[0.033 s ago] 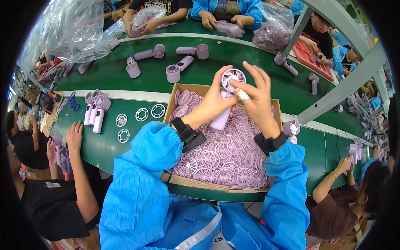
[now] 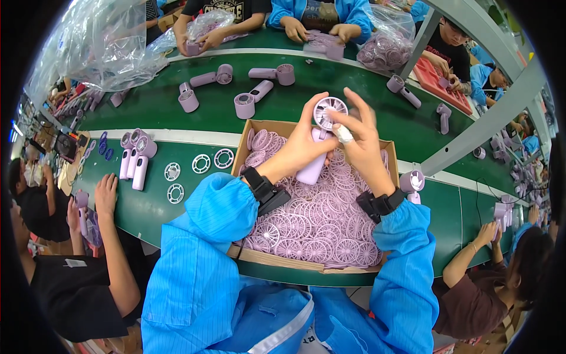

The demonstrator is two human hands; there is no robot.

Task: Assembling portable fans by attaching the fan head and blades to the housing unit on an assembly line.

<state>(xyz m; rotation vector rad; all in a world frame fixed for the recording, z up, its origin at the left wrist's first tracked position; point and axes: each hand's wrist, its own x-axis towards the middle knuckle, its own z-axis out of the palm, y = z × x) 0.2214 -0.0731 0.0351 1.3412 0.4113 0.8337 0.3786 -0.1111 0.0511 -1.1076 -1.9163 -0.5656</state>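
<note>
A lilac handheld fan is held over a cardboard box, its round head facing up with the blades showing. My left hand wraps round the fan where head and handle meet. My right hand has its fingers spread, and one bent finger touches the open face of the head. White tape covers one finger of that hand. Beneath both hands, the box is filled with round lilac fan grilles. Whether a small part lies under the right fingertip cannot be made out.
Several fans stand to the left, beside loose rings. Another fan is right of the box. More fans lie on the green conveyor belt. A grey metal post slants at the right. Co-workers sit around.
The spread fingers of my right hand have shifted slightly over the fan head; the left hand stays in place. Across the belt, a co-worker's hands have turned the lilac item they hold.
</note>
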